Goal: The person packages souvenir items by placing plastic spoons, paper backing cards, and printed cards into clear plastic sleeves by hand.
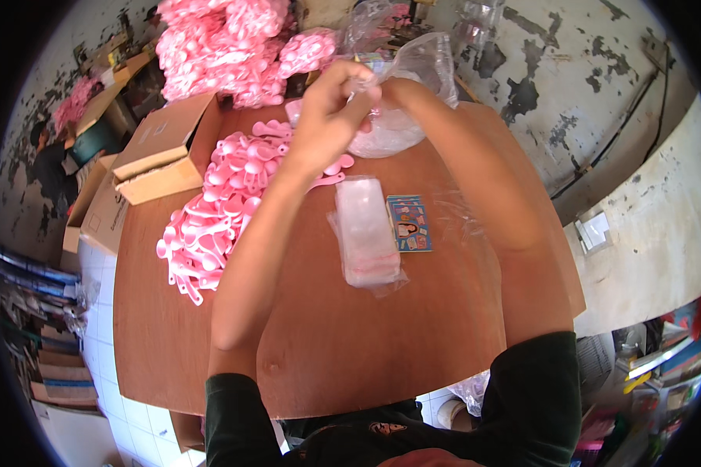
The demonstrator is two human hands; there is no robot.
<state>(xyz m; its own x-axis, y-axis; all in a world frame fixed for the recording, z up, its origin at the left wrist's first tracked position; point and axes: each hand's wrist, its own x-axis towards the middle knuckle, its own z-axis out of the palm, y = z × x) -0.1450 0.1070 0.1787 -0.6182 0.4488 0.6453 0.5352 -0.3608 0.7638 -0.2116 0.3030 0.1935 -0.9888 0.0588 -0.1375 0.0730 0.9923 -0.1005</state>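
Both hands are raised at the far side of the table, close together at the gathered top of a clear plastic bag [389,138]. My left hand [336,105] is closed, its fingers and thumb pinching the bag's plastic. Bent in beside it, my right hand [403,93] also grips the plastic; its fingertips are largely hidden. Left of my left forearm lies a big heap of pink plastic spoons [230,198]. Between my arms is a stack of clear plastic sleeves [364,233], beside a few blue printed cards [410,226].
Large bundles of bagged pink pieces [226,50] rise behind the table [311,350]. A cardboard box [163,144] borders the spoon heap on the left. Loose clear film [459,210] lies near my right forearm. A pale board [646,241] stands to the right.
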